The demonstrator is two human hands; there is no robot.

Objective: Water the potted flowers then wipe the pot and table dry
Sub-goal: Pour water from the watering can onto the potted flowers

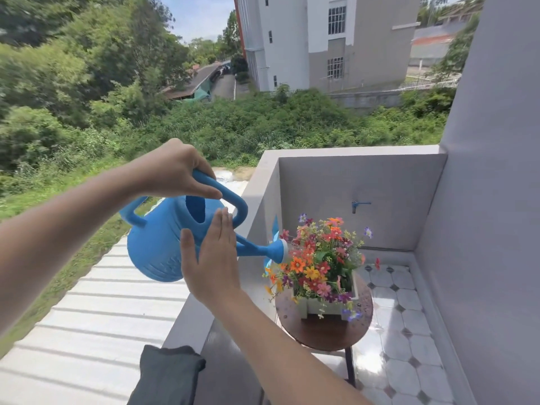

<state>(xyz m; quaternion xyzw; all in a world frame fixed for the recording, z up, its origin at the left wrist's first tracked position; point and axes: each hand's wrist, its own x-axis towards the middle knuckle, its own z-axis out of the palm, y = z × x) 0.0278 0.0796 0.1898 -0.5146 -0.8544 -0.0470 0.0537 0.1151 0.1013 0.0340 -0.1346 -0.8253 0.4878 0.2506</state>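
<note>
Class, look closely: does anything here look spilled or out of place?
Yes: water droplets lie scattered on the round wooden table around the white flower pot, spilled beyond it. A dark cloth lies on the ledge.

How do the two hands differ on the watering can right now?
The left hand is curled shut around the top handle of the watering can, carrying it from above; the right hand is flat and open, fingers straight, against the can's side near the spout base. The left sits higher, the right lower and nearer the flowers. Both are bare and steady the same can.
</note>
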